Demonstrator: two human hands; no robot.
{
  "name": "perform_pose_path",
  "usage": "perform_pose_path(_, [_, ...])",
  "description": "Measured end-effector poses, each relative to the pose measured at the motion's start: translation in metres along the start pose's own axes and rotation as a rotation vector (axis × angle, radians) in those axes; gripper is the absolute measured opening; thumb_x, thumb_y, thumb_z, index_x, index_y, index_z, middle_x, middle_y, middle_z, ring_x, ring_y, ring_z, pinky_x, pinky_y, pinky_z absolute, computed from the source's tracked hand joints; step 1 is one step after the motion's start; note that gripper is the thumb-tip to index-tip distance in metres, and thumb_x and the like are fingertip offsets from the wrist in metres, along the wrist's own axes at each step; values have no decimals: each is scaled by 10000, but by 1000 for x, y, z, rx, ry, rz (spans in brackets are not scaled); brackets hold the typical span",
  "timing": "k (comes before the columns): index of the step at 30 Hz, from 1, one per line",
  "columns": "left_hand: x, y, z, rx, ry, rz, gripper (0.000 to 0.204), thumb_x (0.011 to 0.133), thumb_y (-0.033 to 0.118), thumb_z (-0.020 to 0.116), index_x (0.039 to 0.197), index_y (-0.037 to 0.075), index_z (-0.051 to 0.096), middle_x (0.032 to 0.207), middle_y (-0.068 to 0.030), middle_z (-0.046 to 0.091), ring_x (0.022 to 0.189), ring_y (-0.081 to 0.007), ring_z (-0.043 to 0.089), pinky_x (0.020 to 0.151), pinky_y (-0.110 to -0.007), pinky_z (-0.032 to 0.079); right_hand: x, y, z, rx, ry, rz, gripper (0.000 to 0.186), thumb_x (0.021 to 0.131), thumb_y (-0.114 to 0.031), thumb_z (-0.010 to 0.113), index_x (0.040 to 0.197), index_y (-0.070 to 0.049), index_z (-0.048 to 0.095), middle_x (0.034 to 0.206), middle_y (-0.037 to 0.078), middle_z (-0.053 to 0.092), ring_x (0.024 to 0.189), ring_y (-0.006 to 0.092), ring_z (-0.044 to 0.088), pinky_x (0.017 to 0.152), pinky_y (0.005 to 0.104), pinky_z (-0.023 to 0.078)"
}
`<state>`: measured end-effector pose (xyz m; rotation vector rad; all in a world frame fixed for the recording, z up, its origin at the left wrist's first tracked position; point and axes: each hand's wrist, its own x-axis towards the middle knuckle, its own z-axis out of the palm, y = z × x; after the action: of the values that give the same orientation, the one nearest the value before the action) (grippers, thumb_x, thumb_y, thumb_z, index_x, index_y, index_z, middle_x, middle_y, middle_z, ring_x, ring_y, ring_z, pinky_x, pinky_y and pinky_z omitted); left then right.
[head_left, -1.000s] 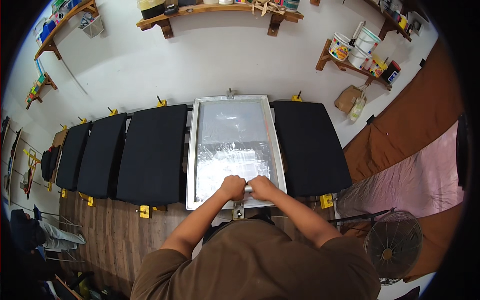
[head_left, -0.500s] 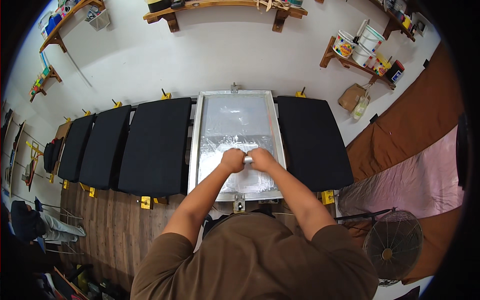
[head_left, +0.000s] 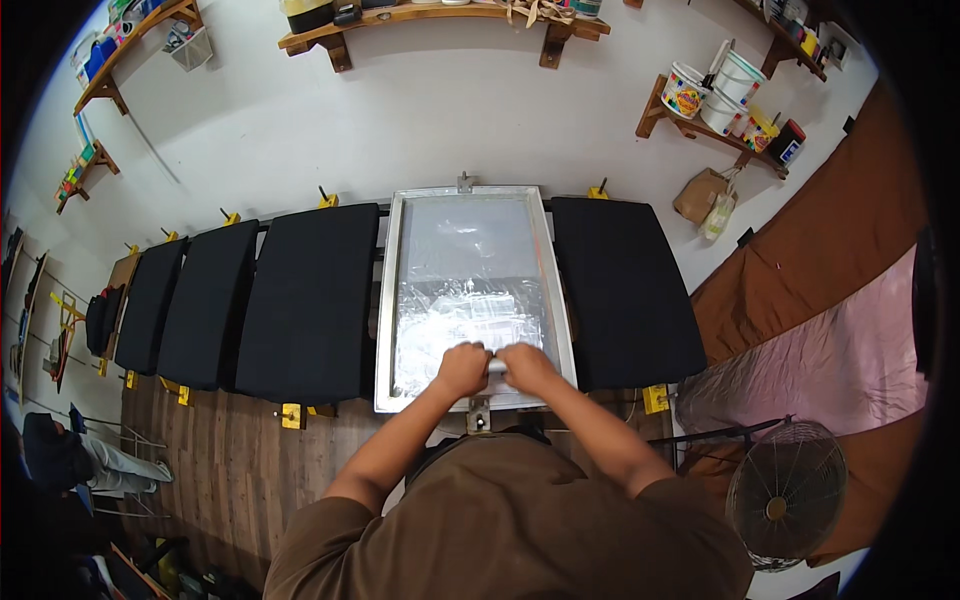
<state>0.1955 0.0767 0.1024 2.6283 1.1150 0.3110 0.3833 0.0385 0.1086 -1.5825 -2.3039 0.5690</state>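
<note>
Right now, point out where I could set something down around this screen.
Bare: the black pallets left of the framed screen and the one right of it. Crowded: the screen's near end, where left hand and right hand grip the squeegee.

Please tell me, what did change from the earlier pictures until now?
Both hands, the left hand and right hand, went up the screen frame with the squeegee handle, then came back toward the near edge. The grip stayed; the black platens did not move.

One metal-framed printing screen lies between four black pallets: three to its left, one to its right. One standing fan sits near right. Three paint buckets stand on the far-right shelf.
</note>
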Motion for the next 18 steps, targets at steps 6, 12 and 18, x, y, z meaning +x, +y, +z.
perform_pose_path(6, [67,-31,5,48,40,-62,158,729,105,684,881,101,723,937,-120,704,860,-329,704,727,-439,587,58,31,-21,-133,18,14,162,728,-44,690,888,-29,674,930,180,697,940,388,670,841,485,545])
perform_pose_path(12, [65,-30,5,106,-133,-45,143,747,142,688,878,117,740,938,-137,726,862,-324,718,752,-431,590,52,32,-13,-129,-28,25,149,731,-37,690,878,-15,687,894,206,702,895,398,685,821,484,558])
perform_pose_path(18, [24,-10,1,20,-197,-52,112,730,157,685,810,103,743,828,-151,726,777,-340,719,708,-448,585,12,2,-13,-82,-79,27,144,718,-65,694,846,1,685,845,229,693,846,410,689,804,486,560])
